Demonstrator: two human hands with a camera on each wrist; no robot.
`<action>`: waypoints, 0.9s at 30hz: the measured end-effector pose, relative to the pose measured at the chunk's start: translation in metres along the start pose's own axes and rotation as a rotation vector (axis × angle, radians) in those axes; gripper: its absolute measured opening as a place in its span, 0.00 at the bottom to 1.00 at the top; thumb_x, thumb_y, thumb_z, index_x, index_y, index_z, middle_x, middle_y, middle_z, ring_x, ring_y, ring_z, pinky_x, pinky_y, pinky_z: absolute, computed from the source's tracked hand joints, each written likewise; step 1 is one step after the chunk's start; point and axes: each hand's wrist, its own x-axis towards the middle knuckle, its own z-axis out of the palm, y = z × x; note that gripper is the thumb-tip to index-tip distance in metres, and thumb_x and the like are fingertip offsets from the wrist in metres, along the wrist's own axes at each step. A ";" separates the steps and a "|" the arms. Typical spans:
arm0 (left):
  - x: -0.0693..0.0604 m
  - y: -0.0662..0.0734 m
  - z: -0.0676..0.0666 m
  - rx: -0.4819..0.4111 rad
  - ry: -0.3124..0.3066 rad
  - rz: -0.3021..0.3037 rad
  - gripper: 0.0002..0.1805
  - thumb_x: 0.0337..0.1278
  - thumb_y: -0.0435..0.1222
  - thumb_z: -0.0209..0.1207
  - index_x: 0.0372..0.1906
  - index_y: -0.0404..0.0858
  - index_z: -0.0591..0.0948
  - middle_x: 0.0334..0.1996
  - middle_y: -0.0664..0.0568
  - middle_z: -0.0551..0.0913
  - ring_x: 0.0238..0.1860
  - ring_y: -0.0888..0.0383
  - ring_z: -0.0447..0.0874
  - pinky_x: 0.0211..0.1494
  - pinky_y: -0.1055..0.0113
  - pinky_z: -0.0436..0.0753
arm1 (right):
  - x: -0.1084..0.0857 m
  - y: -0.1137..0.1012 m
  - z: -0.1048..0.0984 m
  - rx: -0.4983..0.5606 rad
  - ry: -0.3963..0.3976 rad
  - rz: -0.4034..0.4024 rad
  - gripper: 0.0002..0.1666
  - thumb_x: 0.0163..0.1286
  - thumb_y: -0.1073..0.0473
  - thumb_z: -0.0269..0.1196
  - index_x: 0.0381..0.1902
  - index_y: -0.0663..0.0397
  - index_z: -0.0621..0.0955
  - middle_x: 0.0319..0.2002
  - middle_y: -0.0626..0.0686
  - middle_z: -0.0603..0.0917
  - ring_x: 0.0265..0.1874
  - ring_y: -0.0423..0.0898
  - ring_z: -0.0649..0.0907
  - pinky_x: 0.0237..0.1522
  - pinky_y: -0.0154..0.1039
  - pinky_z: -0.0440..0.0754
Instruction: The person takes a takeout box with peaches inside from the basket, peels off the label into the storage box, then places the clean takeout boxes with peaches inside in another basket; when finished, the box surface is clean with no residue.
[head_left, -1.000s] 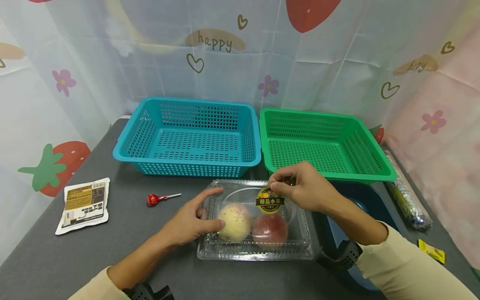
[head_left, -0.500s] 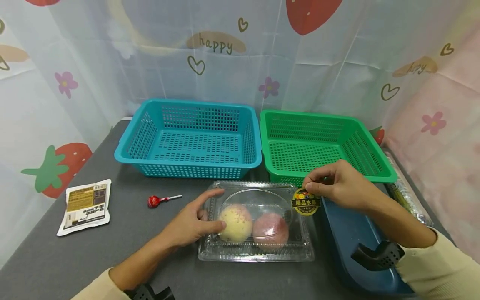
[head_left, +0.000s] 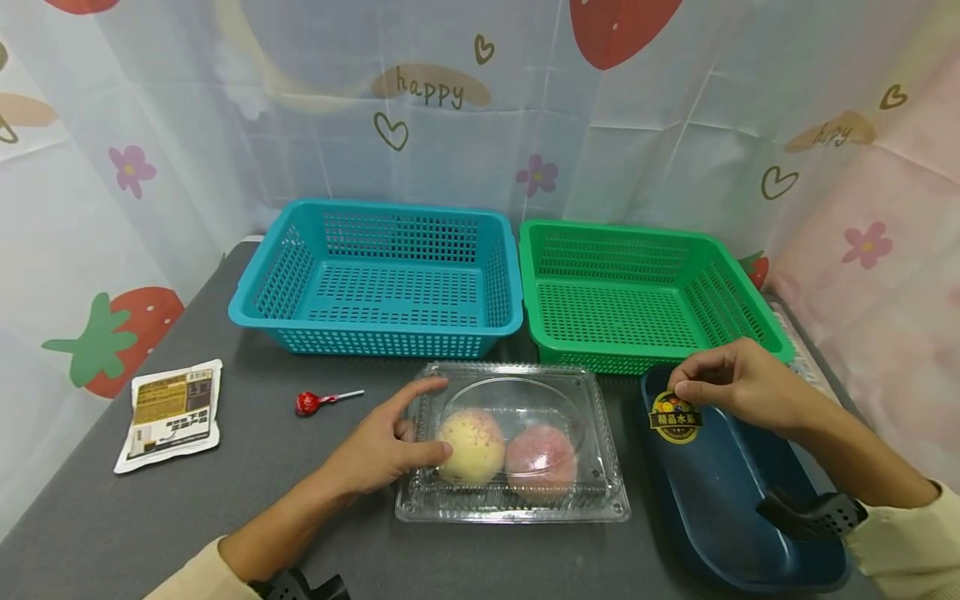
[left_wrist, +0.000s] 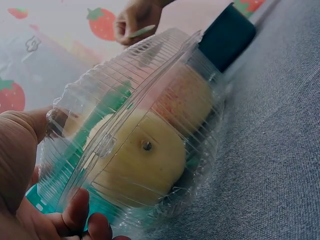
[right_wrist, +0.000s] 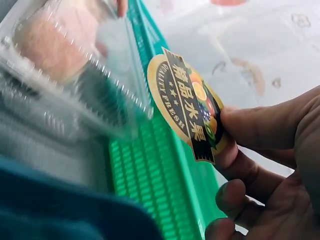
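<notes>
A clear plastic fruit box (head_left: pixel 517 512) lies closed in front of me, with a pale yellow apple (head_left: pixel 468 450) and a reddish round fruit (head_left: pixel 542 467) inside. My left hand (head_left: pixel 378 446) grips its left end, thumb and fingers spread along the side; the left wrist view shows the lid's ribbed edge (left_wrist: pixel 150 90) between them. Between thumb and forefinger my right hand (head_left: pixel 746 387) pinches a round black-and-gold fruit sticker (head_left: pixel 675 425), off the box. The right wrist view shows the sticker (right_wrist: pixel 185 107) held by one edge. Below it stands a dark blue basin (head_left: pixel 738 500).
A blue basket (head_left: pixel 375 321) and a green basket (head_left: pixel 660 358) stand side by side at the back. Left of the box lie a red lollipop (head_left: pixel 309 403) and a white-and-gold pouch (head_left: pixel 168 417). The right arm partly covers a long wrapped item (head_left: pixel 802 358).
My right hand has carried the sticker from the box lid to the right, over the basin's upper left end. My left hand has stayed on the box.
</notes>
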 end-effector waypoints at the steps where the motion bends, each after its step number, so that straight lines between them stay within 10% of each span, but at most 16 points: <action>1: 0.000 0.000 0.000 -0.002 0.000 0.000 0.43 0.50 0.35 0.70 0.72 0.47 0.63 0.12 0.55 0.64 0.14 0.62 0.61 0.16 0.72 0.62 | -0.002 0.003 -0.001 -0.004 -0.006 0.007 0.07 0.69 0.69 0.59 0.38 0.60 0.85 0.33 0.51 0.86 0.34 0.46 0.84 0.36 0.39 0.82; 18: 0.000 -0.001 -0.001 -0.018 -0.006 -0.009 0.43 0.50 0.35 0.70 0.72 0.47 0.62 0.13 0.55 0.64 0.15 0.62 0.61 0.17 0.72 0.63 | -0.031 0.089 0.001 0.061 -0.134 0.260 0.09 0.71 0.63 0.59 0.38 0.64 0.83 0.32 0.51 0.83 0.34 0.43 0.80 0.39 0.37 0.79; 27: -0.001 -0.001 -0.001 -0.006 -0.006 -0.007 0.44 0.50 0.36 0.70 0.72 0.47 0.62 0.13 0.54 0.64 0.15 0.62 0.61 0.17 0.72 0.63 | -0.038 0.108 0.010 0.045 -0.162 0.264 0.09 0.71 0.62 0.59 0.37 0.61 0.85 0.32 0.51 0.84 0.31 0.42 0.80 0.33 0.38 0.79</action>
